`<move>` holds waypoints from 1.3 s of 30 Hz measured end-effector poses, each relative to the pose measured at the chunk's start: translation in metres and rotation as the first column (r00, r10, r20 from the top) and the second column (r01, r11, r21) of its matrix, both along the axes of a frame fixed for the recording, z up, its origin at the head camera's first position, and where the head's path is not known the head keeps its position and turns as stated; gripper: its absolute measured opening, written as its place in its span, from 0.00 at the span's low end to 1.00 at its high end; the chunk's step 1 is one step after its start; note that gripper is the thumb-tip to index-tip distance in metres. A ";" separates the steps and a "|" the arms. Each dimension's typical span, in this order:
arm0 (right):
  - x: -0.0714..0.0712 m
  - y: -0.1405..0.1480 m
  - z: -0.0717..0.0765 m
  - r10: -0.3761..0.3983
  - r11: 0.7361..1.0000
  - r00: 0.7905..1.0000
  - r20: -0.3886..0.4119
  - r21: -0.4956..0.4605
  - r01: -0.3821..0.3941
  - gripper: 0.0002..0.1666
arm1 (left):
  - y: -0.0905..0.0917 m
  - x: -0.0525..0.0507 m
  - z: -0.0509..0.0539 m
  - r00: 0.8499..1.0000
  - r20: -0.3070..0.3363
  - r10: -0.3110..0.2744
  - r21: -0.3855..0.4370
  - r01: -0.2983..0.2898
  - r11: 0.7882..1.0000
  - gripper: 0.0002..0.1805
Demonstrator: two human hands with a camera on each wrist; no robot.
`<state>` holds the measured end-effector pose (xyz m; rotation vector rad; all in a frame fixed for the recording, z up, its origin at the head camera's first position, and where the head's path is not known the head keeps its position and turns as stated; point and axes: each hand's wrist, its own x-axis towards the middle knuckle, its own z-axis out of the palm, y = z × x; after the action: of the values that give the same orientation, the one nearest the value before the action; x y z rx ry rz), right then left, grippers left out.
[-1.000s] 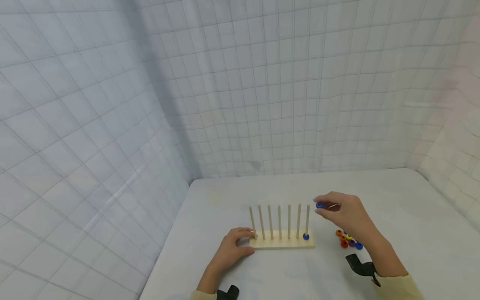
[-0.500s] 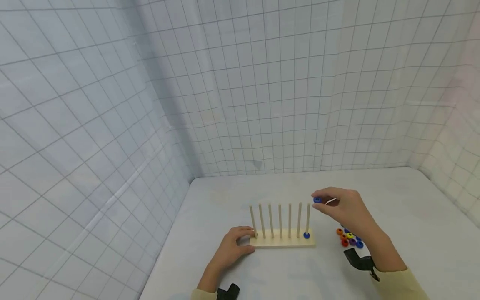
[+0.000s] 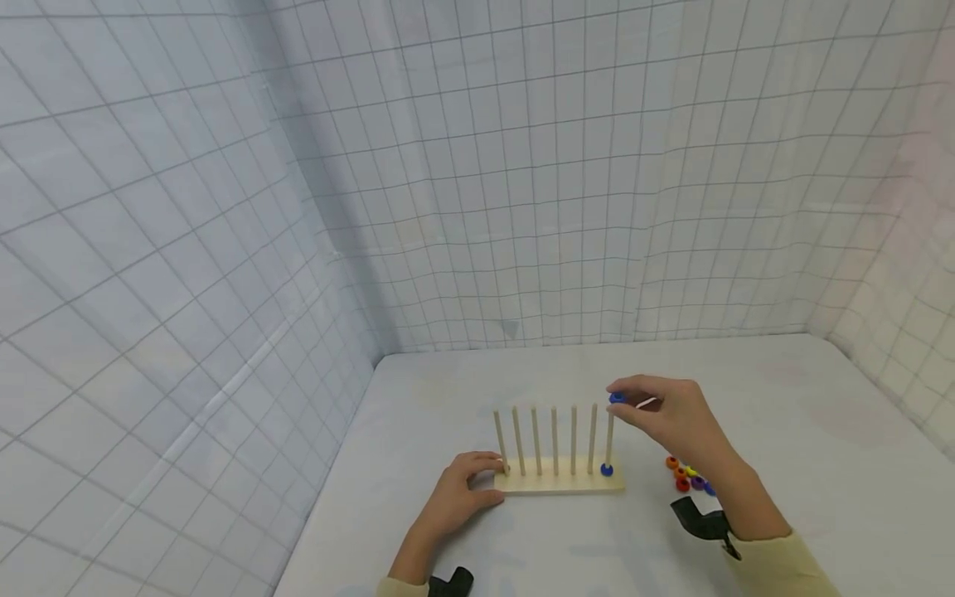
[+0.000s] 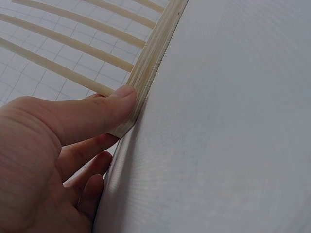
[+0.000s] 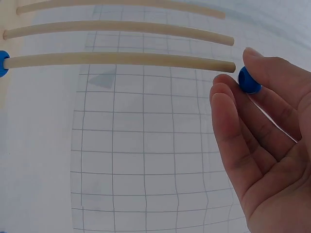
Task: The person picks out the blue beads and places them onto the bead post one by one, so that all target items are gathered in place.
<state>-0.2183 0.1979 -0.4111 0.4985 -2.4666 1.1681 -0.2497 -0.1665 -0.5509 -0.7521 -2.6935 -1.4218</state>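
Note:
A wooden pegboard [image 3: 558, 482] with several upright pegs stands on the white table. My left hand [image 3: 461, 495] grips its left end; the left wrist view shows the thumb on the base's edge [image 4: 150, 58] and fingers behind. Between thumb and fingertips my right hand [image 3: 669, 414] pinches a blue bead [image 5: 249, 80]. That bead is at the tip of the rightmost peg [image 5: 121, 58]; in the right wrist view a small gap shows between them. Another blue bead [image 3: 607, 470] sits at the bottom of the same peg.
Loose beads in orange, red [image 3: 682, 485], yellow, purple and blue lie on the table [image 3: 567, 547] to the right of the pegboard, partly hidden by my right forearm. Gridded white cloth [image 3: 522, 207] hangs behind and at both sides.
My right hand has moved left with the blue bead, from beside the rightmost peg to its top. The left hand has stayed on the pegboard's end.

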 end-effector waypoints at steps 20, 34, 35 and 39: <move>-0.003 -0.007 -0.005 0.046 0.999 0.999 -0.005 -0.029 -0.046 0.13 | -0.003 -0.001 -0.001 0.999 0.048 0.006 -0.011 -0.005 1.000 0.20; -0.002 -0.007 -0.007 0.041 0.999 0.999 0.017 -0.008 -0.040 0.13 | -0.003 0.000 -0.002 0.999 0.052 0.005 0.003 -0.005 1.000 0.21; -0.002 -0.007 -0.007 0.042 0.999 0.999 0.017 -0.009 -0.041 0.13 | -0.002 0.000 -0.002 0.999 0.051 0.005 0.002 -0.005 1.000 0.21; -0.003 -0.007 -0.007 0.050 0.999 0.998 0.028 -0.019 -0.050 0.15 | -0.001 0.001 0.001 0.999 0.052 0.009 0.002 -0.009 1.000 0.20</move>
<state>-0.2213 0.1911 -0.4184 0.5451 -2.4784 1.2238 -0.2490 -0.1679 -0.5500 -0.7119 -2.7296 -1.4623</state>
